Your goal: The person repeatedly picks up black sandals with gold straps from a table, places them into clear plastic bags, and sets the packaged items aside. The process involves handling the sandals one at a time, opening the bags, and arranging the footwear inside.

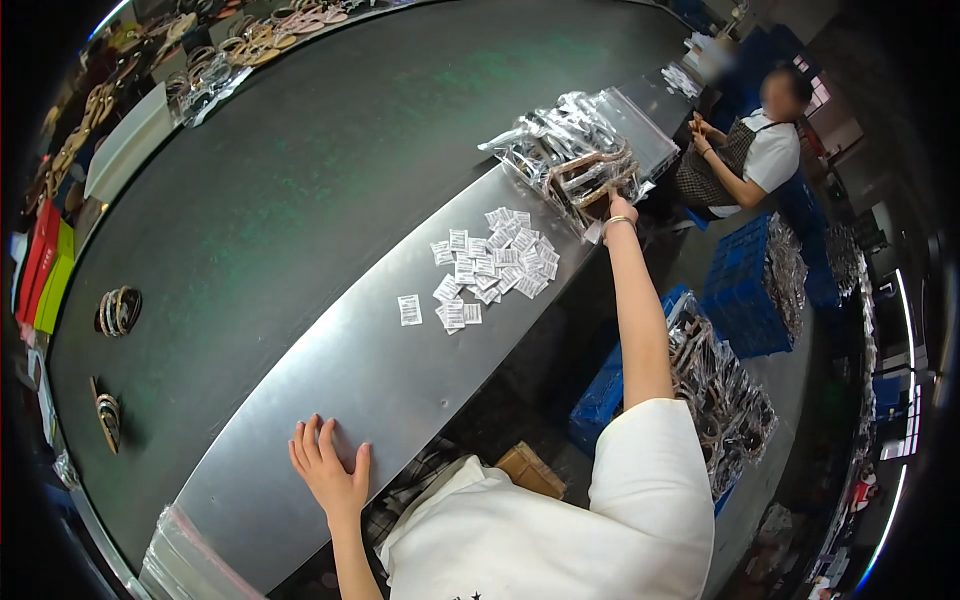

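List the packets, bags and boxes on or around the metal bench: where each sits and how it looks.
Small sachets: scattered mid-bench, white rectangles with dark print.
Clear bags of sandals: piled at the bench's far end, under the right hand.
Flat clear bags: near corner, left of the left hand.
Red and green boxes: stacked at far left.

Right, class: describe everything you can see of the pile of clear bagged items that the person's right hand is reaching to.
The pile of clear bags lies heaped on the far end of the metal ledge, beside the dark conveyor belt. The bags look like glossy, crinkled plastic; inside show dark and tan strap-like pieces, too small to identify. The right hand, arm outstretched, touches its near edge. Small white packets lie scattered just short of it.
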Demonstrator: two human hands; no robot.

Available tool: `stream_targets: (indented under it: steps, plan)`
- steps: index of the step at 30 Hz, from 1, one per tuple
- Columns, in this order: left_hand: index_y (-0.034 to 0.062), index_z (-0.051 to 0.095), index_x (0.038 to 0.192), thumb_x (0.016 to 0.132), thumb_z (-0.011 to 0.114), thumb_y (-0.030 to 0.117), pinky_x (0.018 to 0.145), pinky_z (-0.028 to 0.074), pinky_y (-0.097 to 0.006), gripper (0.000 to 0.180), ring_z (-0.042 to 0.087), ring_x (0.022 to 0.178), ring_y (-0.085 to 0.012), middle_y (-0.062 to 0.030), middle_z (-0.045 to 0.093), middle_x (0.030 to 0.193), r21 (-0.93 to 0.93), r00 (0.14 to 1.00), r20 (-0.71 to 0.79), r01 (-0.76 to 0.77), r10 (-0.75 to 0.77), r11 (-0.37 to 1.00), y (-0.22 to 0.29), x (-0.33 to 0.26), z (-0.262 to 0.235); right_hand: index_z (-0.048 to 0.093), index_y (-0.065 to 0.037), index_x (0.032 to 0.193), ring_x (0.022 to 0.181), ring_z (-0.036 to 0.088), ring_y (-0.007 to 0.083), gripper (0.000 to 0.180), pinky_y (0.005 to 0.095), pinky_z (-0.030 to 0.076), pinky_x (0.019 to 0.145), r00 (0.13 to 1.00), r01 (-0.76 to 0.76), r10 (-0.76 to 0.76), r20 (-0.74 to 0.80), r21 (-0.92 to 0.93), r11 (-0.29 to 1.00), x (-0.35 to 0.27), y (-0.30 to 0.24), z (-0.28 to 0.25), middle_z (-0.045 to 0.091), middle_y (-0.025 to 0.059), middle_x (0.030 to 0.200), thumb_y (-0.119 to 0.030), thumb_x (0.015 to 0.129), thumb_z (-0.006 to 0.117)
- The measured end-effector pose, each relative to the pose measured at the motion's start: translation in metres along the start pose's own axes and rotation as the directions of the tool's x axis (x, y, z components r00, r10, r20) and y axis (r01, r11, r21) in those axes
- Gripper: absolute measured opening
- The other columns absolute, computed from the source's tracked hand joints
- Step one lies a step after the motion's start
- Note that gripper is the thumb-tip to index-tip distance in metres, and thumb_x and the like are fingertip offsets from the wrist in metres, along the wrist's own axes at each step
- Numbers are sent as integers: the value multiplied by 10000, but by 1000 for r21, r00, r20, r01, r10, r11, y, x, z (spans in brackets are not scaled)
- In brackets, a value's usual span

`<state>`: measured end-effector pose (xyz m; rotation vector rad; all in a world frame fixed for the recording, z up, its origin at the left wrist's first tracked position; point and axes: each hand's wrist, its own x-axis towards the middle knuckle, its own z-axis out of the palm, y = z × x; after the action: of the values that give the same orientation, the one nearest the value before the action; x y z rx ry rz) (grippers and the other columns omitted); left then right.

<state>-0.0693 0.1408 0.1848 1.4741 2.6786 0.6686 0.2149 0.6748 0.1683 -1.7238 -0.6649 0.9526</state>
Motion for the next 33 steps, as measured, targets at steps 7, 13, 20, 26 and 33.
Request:
stream_targets:
  steps: [7, 13, 20, 26, 33]
  plan:
    - [60, 503, 1169, 738, 667, 258, 1066, 207, -491, 502, 336, 1270, -350, -141, 445, 1304, -12, 999, -45, -6, 6, 1000, 1, -4, 3, 599, 77, 1033, 1024, 584, 353, 682, 431, 456, 881, 968, 173, -229, -100, -394, 903, 29, 2, -1, 596, 236, 1126, -472, 659, 750]
    - [53, 514, 1159, 748, 660, 237, 1066, 211, -488, 473, 342, 1268, -356, -144, 450, 1304, -57, 997, -55, -55, 52, 997, 3, -2, 3, 439, -20, 1208, 1103, 456, 367, 744, 473, 392, 926, 836, 338, -485, -257, -454, 824, -25, -12, -42, 504, 152, 1174, -437, 668, 737]
    - [27, 577, 1049, 767, 632, 93, 963, 370, -417, 294, 482, 1147, -331, -158, 550, 1162, -512, 974, -207, -30, -89, 858, -29, -9, 11, 541, -16, 1126, 985, 558, 195, 399, 328, 431, 880, 453, 806, -743, 492, 130, 577, -236, 55, -57, 577, 95, 1066, -66, 761, 693]
    - [9, 574, 1048, 806, 599, 67, 936, 405, -339, 250, 546, 1092, -244, -140, 587, 1138, -712, 914, -206, 104, -349, 694, -81, -27, -48, 554, -12, 1079, 840, 533, 144, 313, 289, 430, 798, 351, 645, -475, 807, 160, 747, -375, 135, -77, 583, 61, 927, -52, 790, 664]
    - [49, 598, 1012, 751, 628, 91, 1009, 333, -402, 266, 433, 1210, -329, -163, 521, 1232, -433, 803, -404, 254, -438, 865, -195, -23, -99, 583, -29, 1037, 742, 544, 130, 270, 285, 423, 757, 248, 687, -424, 871, 150, 711, -434, 157, -66, 582, 36, 828, -53, 780, 661]
